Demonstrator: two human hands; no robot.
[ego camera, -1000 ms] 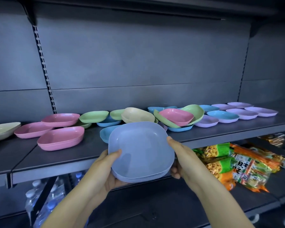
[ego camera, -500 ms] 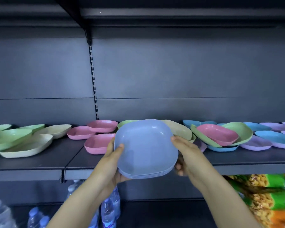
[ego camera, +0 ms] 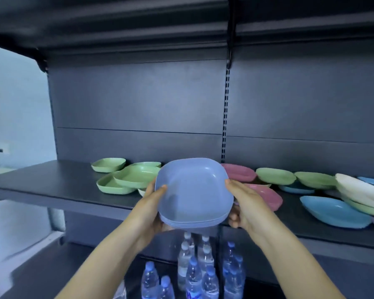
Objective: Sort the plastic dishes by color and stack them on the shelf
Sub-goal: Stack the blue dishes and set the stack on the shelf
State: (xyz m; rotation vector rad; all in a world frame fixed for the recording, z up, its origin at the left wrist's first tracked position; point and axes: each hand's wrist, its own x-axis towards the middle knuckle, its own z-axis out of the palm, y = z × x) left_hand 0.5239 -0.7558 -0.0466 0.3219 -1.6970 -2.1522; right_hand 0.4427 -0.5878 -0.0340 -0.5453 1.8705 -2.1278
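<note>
While both hands are clasping it from opposite sides, the stack of pale blue dishes (ego camera: 192, 190) is hanging in the air just in front of the shelf (ego camera: 52, 186), its hollow tilting toward the camera. The left hand (ego camera: 151, 210) is holding the stack's left rim, with its thumb lying over the top edge and the palm cupping the underside. The right hand (ego camera: 249, 203) is holding the right rim the same way, its thumb pressing on the top dish and its fingers (ego camera: 235, 220) curling beneath the pile. Both bare forearms are reaching up from the bottom of the view and converging on the stack. Behind the left hand, green dishes (ego camera: 136, 178) are lying loosely overlapped on the shelf, and the edge of a pale dish (ego camera: 141, 192) is peeking out just beside the left thumb. Behind the right hand, two pink dishes (ego camera: 240, 172) are sitting on the shelf, one near the back panel and one partly hidden by the right hand. Farther right, further green dishes (ego camera: 275, 175), a bright blue dish (ego camera: 333, 210) and a cream dish (ego camera: 358, 190) are lying mixed together, some leaning on each other. Below the shelf, water bottles (ego camera: 192, 270) are standing in a cluster; their labels are showing blue and white, but the writing is too blurred to read
</note>
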